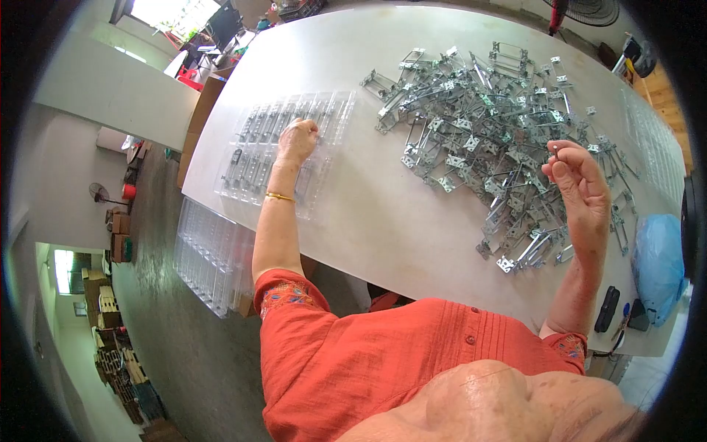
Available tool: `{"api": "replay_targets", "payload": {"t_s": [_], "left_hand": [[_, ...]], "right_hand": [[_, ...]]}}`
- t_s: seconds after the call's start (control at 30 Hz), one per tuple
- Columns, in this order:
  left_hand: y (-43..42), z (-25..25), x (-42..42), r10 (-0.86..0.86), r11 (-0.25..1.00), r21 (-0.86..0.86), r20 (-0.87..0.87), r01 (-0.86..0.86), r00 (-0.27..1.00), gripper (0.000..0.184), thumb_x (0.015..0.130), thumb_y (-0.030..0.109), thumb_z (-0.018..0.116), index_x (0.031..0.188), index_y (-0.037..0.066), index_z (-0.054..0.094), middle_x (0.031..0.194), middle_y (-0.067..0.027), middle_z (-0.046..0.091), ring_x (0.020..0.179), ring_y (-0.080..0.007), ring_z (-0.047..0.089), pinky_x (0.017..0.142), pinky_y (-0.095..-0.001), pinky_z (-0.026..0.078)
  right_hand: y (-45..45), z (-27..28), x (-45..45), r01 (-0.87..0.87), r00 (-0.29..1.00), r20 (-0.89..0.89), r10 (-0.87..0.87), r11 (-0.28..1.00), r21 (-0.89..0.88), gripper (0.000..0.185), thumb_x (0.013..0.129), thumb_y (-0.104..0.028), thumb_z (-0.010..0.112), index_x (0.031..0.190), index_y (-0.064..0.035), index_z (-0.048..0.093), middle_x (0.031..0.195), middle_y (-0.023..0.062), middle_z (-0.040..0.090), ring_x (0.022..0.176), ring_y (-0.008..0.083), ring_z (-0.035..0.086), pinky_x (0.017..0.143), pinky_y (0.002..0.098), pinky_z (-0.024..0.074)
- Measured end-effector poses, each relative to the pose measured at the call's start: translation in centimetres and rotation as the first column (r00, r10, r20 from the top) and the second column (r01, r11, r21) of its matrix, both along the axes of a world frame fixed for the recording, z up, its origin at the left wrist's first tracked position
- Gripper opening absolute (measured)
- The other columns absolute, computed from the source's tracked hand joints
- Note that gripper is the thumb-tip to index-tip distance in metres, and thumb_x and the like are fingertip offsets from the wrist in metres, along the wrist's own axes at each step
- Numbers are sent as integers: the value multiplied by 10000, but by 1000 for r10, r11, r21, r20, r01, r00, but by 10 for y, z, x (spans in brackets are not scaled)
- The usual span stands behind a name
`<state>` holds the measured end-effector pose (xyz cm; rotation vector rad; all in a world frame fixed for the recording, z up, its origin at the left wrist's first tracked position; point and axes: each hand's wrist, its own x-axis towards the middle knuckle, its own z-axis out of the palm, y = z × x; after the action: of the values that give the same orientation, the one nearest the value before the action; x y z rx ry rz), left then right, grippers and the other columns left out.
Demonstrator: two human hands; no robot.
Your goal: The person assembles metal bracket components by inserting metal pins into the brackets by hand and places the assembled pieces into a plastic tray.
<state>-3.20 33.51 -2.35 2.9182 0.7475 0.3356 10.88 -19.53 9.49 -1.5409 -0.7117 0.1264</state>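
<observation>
My left hand is over the right part of a clear plastic tray, its fingers bent together; what they hold, if anything, is hidden. Rows of metal parts lie in the tray's compartments, left of and below that hand. A large heap of silvery metal brackets covers the middle and right of the white table. At the heap's right edge my right hand is raised, palm partly showing, with thumb and fingertips pinched near a small dark thing too small to make out.
Empty clear trays are stacked beside the table's left edge. More clear plastic lies at the far right. A blue plastic bag, a black case and a pen-like tool are near the right front. A fan stands behind the table.
</observation>
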Motion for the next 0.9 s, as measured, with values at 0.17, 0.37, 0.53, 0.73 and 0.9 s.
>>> {"api": "replay_targets", "payload": {"t_s": [0.17,0.37,0.53,0.73,0.9], "left_hand": [[-5,2,5,49,999,6,-62,-48,997,146,916,188,664,1004,114,756,1082,-123,682,1065,-335,662,932,-445,521],[-6,1,4,34,999,16,-20,-33,999,172,917,203,657,1014,100,754,1072,-142,698,1043,-354,673,918,-458,525],[-11,12,1,14,1000,17,138,-16,990,200,919,231,663,977,52,729,1002,-160,708,948,-357,683,844,-455,530],[-102,69,16,7,978,-188,460,89,888,353,950,269,718,743,5,607,633,-99,556,604,-228,539,593,-362,455],[-188,121,14,-323,840,-120,675,530,664,380,956,106,680,650,17,474,604,-64,423,567,-178,437,567,-315,399]], "right_hand": [[-1,1,-2,-5,1000,3,5,1000,-4,113,1036,-83,611,1122,-29,660,1248,74,630,1035,97,615,922,264,517],[-2,3,-4,-7,1000,1,7,1000,-2,114,1038,-84,608,1122,-23,654,1248,80,624,1032,97,614,926,266,517],[-4,6,-4,9,1000,3,-9,1000,22,120,1042,-95,605,1124,-17,646,1236,79,624,1017,98,616,926,269,521],[-12,16,-8,100,992,66,-107,989,112,133,1074,-112,540,1117,-14,618,1170,85,624,970,121,624,895,283,522],[-25,19,-11,63,986,104,-128,875,480,174,1086,-169,481,1120,-22,568,1037,90,590,909,168,571,868,345,474]]}}
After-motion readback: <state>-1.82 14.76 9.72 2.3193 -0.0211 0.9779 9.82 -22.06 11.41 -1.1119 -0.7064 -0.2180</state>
